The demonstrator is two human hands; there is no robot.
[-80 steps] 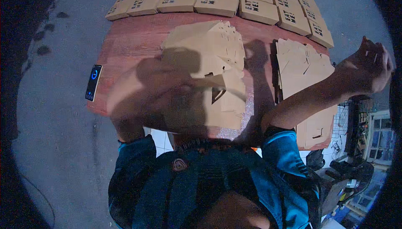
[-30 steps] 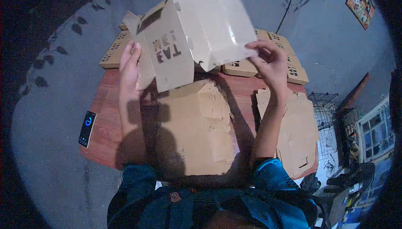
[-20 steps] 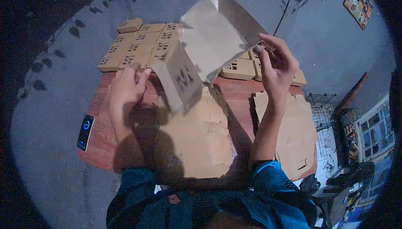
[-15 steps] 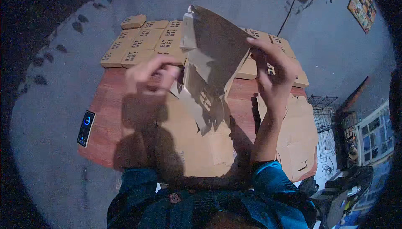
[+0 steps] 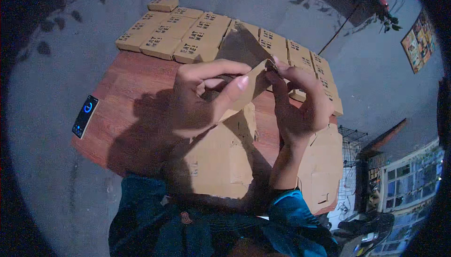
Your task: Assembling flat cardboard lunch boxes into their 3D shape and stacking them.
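Observation:
A partly folded brown cardboard box [image 5: 242,45] is held up over the table between my two hands. My left hand [image 5: 202,97] grips a side flap near its edge, thumb on the near face and fingers curled behind. At the flap's far end, my right hand [image 5: 303,99] pinches the box's corner between thumb and fingers. The hands hide much of the box's lower part. Below them, flat cardboard blanks [image 5: 211,163] lie at the table's near edge, partly in shadow.
Rows of closed cardboard boxes [image 5: 202,36] with dark printing line the far side of the reddish wooden table [image 5: 141,76]. More flat blanks [image 5: 322,163] lie at the right. A phone with a lit screen [image 5: 85,117] rests at the left edge. Beyond the right side stands a wire rack [image 5: 350,146].
The left hand has moved right and taken hold of the side flap, folding it toward the right hand. The box has turned and sits lower against the far rows. The view has shifted.

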